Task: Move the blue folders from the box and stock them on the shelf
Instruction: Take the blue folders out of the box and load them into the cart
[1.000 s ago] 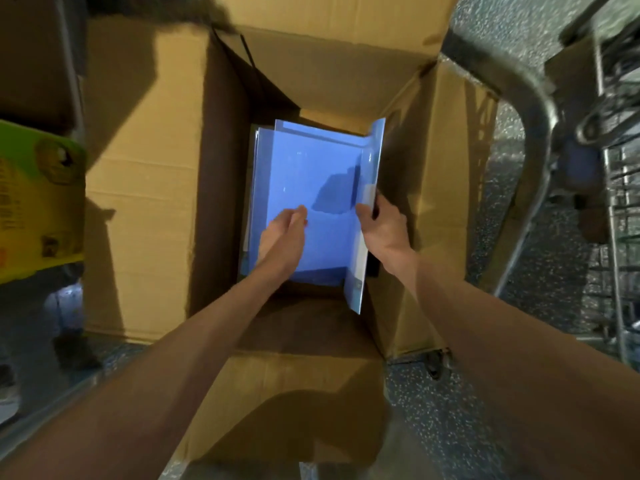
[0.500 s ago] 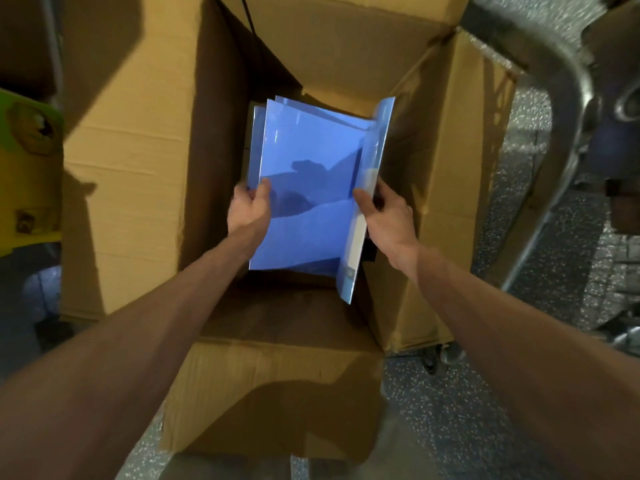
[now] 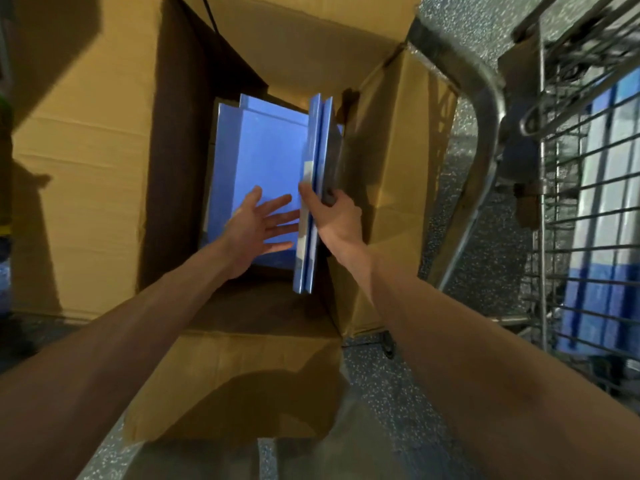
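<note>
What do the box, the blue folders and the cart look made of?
The box looks like corrugated cardboard: matte brown, creased flaps. The blue folders seem thin plastic, smooth with a soft sheen, though coated card is possible. The cart is metal: grey tube and wire grid with glints.

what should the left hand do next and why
Probably lower the left hand onto the flat folders and lift the top one toward the upright folders. It hangs open, fingers spread over them, while the right hand grips the upright ones on edge by the box wall.
</note>
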Demonstrator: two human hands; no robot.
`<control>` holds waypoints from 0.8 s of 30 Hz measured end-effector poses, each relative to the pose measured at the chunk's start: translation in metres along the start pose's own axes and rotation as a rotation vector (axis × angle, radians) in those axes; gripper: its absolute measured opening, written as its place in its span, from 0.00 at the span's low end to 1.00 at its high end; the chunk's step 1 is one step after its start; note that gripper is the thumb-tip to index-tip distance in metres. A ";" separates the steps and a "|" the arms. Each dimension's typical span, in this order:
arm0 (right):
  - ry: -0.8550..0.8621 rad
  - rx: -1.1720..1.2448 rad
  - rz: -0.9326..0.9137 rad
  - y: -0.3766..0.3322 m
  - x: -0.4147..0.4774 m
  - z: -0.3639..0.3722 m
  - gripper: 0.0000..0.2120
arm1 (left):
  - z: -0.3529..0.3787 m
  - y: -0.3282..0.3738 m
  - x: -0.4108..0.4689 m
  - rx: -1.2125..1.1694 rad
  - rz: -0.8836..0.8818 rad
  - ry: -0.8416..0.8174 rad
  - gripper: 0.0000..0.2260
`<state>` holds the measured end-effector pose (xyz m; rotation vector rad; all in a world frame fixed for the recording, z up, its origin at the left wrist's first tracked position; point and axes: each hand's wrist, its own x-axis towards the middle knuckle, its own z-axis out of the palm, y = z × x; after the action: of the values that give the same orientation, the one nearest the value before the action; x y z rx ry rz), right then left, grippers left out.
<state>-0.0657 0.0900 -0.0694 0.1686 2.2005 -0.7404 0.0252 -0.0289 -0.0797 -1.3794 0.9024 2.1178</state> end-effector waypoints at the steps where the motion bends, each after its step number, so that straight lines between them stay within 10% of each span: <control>1: 0.031 -0.011 0.008 -0.001 0.001 0.001 0.29 | -0.001 -0.004 0.001 -0.028 -0.008 -0.005 0.26; 10: -0.051 -0.331 -0.041 -0.024 -0.022 -0.030 0.15 | 0.010 0.022 -0.037 0.323 0.017 0.099 0.21; 14: -0.055 -0.166 -0.009 -0.037 -0.069 -0.075 0.16 | 0.029 0.054 -0.106 0.682 0.288 0.218 0.13; 24: -0.200 -0.425 -0.283 -0.159 -0.251 -0.193 0.16 | 0.079 0.182 -0.344 1.461 0.950 0.252 0.30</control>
<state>-0.0760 0.0971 0.2845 -0.4206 2.1539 -0.3994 -0.0110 -0.1026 0.3094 -0.3590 2.7452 0.9390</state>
